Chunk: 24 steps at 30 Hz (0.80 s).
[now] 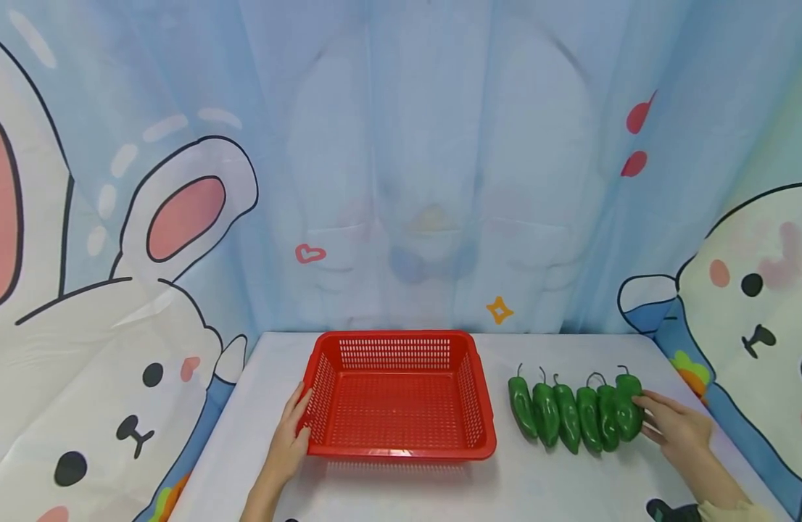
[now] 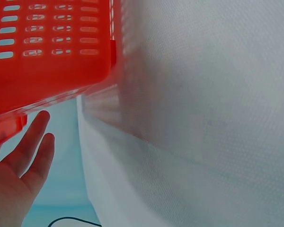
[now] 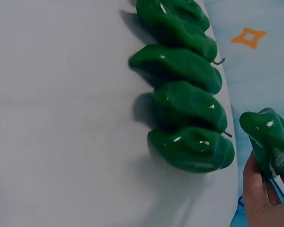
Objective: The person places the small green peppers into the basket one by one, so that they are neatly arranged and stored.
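A red plastic basket (image 1: 394,453) with slotted sides stands on the white table. At its left side is my left hand (image 1: 288,438); in the left wrist view its fingers (image 2: 40,163) are spread and fairly straight beside the basket's rim (image 2: 7,130). The thumb is hidden there. My right hand (image 1: 681,428) pinches a glossy green pepper (image 3: 267,137) between thumb and fingers, held above the table at the right end of a row. The other green peppers (image 1: 566,417) lie side by side, stems toward the back.
The white tabletop (image 1: 544,489) reaches back to a blue curtain (image 1: 427,145) printed with cartoon animals. A dark object (image 1: 675,511) shows at the bottom right near my right sleeve (image 1: 734,511).
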Each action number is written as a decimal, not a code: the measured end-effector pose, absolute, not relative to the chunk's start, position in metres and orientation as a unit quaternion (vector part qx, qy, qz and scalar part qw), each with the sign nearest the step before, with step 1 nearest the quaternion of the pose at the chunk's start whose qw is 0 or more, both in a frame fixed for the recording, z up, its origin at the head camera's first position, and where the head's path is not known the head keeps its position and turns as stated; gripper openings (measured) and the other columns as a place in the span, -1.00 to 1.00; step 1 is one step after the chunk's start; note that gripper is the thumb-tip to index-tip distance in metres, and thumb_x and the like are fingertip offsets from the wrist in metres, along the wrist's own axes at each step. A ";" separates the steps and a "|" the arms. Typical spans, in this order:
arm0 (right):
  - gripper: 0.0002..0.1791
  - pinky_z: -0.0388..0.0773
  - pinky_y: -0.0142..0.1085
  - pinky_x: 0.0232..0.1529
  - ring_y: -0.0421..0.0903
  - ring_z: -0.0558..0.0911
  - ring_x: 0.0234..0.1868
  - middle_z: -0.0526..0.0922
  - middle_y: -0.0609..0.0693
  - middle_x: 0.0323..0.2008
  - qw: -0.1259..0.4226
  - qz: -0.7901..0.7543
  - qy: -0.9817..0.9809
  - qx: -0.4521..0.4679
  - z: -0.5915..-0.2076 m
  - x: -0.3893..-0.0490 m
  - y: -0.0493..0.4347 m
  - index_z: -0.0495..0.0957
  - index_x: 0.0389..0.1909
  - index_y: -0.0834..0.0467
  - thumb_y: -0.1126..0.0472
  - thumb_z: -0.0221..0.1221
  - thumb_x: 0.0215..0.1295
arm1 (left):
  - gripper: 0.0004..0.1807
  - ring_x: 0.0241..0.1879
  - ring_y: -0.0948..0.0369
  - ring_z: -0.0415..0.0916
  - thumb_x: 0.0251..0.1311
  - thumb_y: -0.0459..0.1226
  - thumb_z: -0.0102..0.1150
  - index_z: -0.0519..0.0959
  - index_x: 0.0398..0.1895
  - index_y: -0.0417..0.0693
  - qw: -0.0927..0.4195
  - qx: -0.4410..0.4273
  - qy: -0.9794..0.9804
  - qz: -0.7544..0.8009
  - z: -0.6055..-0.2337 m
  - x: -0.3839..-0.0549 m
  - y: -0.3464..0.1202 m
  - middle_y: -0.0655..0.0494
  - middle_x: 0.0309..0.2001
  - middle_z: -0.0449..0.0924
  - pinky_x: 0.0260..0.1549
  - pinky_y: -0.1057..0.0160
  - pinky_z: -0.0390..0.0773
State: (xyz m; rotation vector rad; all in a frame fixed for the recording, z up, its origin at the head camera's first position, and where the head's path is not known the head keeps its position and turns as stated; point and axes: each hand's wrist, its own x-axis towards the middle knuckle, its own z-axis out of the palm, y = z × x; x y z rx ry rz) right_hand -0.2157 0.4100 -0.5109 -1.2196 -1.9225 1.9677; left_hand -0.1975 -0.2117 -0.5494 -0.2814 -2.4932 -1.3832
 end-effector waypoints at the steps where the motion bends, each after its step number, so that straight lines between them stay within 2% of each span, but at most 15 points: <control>1: -0.78 0.64 -0.27 -0.54 -0.20 0.57 -0.45 0.45 -0.36 -0.62 0.065 0.653 -0.640 -0.400 -0.509 -0.215 0.408 0.72 -0.15 -0.02 0.26 0.35 0.17 | -0.27 0.47 -0.19 -0.02 0.12 -0.58 -0.11 0.20 0.47 -0.28 0.139 -0.098 -0.862 -0.477 -0.550 -0.198 -0.212 -0.15 0.53 -0.02 0.27 -0.30 0.17; 5: -0.52 0.68 -0.24 -0.45 -0.35 0.51 -0.57 0.48 -0.35 -0.57 0.065 0.661 -0.646 -0.375 -0.502 -0.213 0.397 0.59 0.16 0.11 0.25 0.35 0.18 | -0.27 0.47 -0.18 -0.01 0.12 -0.59 -0.11 0.20 0.47 -0.29 0.136 -0.097 -0.862 -0.478 -0.551 -0.197 -0.212 -0.14 0.53 -0.01 0.26 -0.28 0.19; 9: -0.49 0.68 -0.27 -0.42 -0.37 0.54 -0.55 0.50 -0.34 -0.50 0.064 0.672 -0.643 -0.362 -0.495 -0.213 0.383 0.55 0.23 0.07 0.23 0.31 0.23 | -0.28 0.47 -0.19 -0.01 0.13 -0.58 -0.12 0.21 0.47 -0.29 0.138 -0.099 -0.861 -0.480 -0.550 -0.195 -0.213 -0.16 0.53 -0.01 0.26 -0.30 0.20; 11: -0.48 0.67 -0.31 -0.41 -0.35 0.56 -0.46 0.60 -0.18 -0.32 0.064 0.671 -0.648 -0.354 -0.492 -0.214 0.375 0.52 0.26 0.06 0.20 0.29 0.26 | -0.28 0.47 -0.19 -0.01 0.13 -0.58 -0.13 0.21 0.47 -0.29 0.141 -0.101 -0.860 -0.481 -0.549 -0.195 -0.213 -0.16 0.53 -0.01 0.26 -0.31 0.19; 13: -0.41 0.66 -0.34 -0.41 -0.33 0.55 -0.38 0.60 -0.04 -0.09 0.062 0.669 -0.654 -0.349 -0.488 -0.215 0.367 0.45 0.33 0.10 0.16 0.28 0.27 | -0.28 0.46 -0.19 0.00 0.14 -0.57 -0.12 0.21 0.47 -0.28 0.143 -0.100 -0.859 -0.482 -0.549 -0.195 -0.213 -0.15 0.53 -0.01 0.25 -0.31 0.20; 14: -0.37 0.66 -0.35 -0.40 -0.32 0.54 -0.36 0.57 -0.02 -0.04 0.062 0.667 -0.657 -0.345 -0.486 -0.215 0.363 0.41 0.36 0.13 0.15 0.28 0.27 | -0.28 0.46 -0.19 -0.01 0.13 -0.58 -0.12 0.21 0.47 -0.29 0.145 -0.100 -0.858 -0.482 -0.550 -0.196 -0.213 -0.16 0.53 -0.01 0.25 -0.31 0.20; 16: -0.34 0.65 -0.36 -0.39 -0.31 0.55 -0.35 0.59 -0.03 -0.07 0.063 0.669 -0.661 -0.335 -0.483 -0.215 0.356 0.38 0.38 0.15 0.12 0.28 0.27 | -0.28 0.46 -0.19 0.00 0.13 -0.57 -0.12 0.21 0.47 -0.28 0.145 -0.099 -0.859 -0.481 -0.550 -0.196 -0.212 -0.15 0.53 -0.01 0.25 -0.31 0.21; 20: -0.37 0.65 -0.38 -0.38 -0.41 0.58 -0.46 0.52 -0.38 -0.46 0.063 0.681 -0.661 -0.309 -0.480 -0.213 0.344 0.43 0.34 0.15 0.13 0.31 0.25 | -0.27 0.48 -0.17 -0.02 0.14 -0.56 -0.11 0.19 0.48 -0.26 0.141 -0.094 -0.860 -0.481 -0.551 -0.197 -0.213 -0.12 0.54 -0.02 0.27 -0.28 0.19; 22: -0.35 0.64 -0.39 -0.38 -0.43 0.57 -0.47 0.52 -0.38 -0.44 0.063 0.681 -0.667 -0.295 -0.479 -0.213 0.338 0.41 0.35 0.18 0.14 0.31 0.24 | -0.27 0.48 -0.16 -0.03 0.15 -0.56 -0.12 0.19 0.48 -0.25 0.138 -0.092 -0.860 -0.482 -0.551 -0.197 -0.213 -0.11 0.54 -0.03 0.28 -0.26 0.18; 24: -0.32 0.64 -0.40 -0.37 -0.46 0.55 -0.47 0.56 -0.31 -0.33 0.062 0.676 -0.675 -0.288 -0.479 -0.213 0.333 0.37 0.37 0.22 0.14 0.30 0.25 | -0.27 0.49 -0.15 -0.04 0.16 -0.56 -0.13 0.18 0.49 -0.25 0.135 -0.092 -0.858 -0.487 -0.551 -0.198 -0.212 -0.10 0.55 -0.04 0.29 -0.25 0.19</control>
